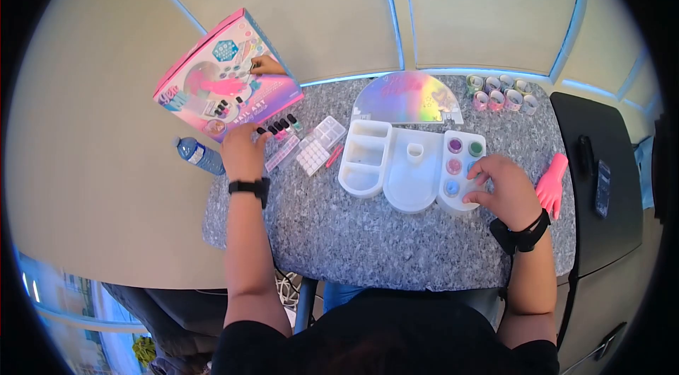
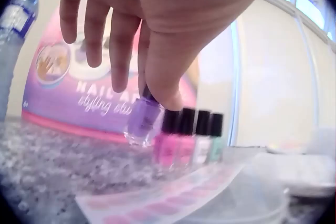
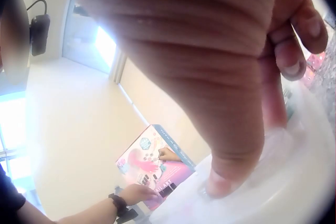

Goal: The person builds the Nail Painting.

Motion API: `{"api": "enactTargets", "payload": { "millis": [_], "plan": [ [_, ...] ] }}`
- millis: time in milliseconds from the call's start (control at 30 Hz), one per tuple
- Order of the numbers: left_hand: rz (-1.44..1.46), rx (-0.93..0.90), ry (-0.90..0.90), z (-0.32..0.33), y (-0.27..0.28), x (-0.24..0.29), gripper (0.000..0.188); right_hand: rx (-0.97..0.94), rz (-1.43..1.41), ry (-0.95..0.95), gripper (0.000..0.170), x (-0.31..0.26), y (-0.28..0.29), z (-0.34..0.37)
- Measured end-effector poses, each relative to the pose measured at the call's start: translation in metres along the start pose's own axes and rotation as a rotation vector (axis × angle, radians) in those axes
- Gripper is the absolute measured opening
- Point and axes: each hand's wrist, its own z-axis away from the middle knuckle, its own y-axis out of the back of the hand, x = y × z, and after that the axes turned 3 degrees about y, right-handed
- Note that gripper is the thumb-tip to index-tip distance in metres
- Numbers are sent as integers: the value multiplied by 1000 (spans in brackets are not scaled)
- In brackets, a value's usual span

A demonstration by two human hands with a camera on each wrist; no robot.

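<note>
Left hand (image 1: pixel 244 153) pinching a purple polish bottle (image 2: pixel 143 121) by its top, between thumb and fingers. Bottle sits in front of the nail art box (image 1: pixel 226 78), just beside a row of four other polish bottles (image 2: pixel 166 149); base touching the table (image 1: pixel 339 247) or not, cannot tell. Right hand (image 1: pixel 511 187) over the white pot tray (image 1: pixel 450 205), fingers bent, thumb low; whether it grasps anything, cannot tell. Pink model hand (image 1: pixel 554 184) lies to the right
</note>
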Motion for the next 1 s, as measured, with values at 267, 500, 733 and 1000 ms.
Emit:
{"api": "enactTargets", "payload": {
  "millis": [267, 500, 733, 1000],
  "plan": [
    [265, -170, -381, 91, 48, 120, 24, -31, -36, 7, 42, 6, -1, 0],
    [170, -99, -298, 109, 23, 135, 23, -40, -50, 28, 41, 7, -1, 1],
    [152, -84, -262, 106, 14, 135, 40, -54, -45, 17, 42, 1, 0, 1],
    [247, -13, 8, 45, 11, 74, 56, -50, -33, 7, 43, 0, 0, 2]
  ]
}}
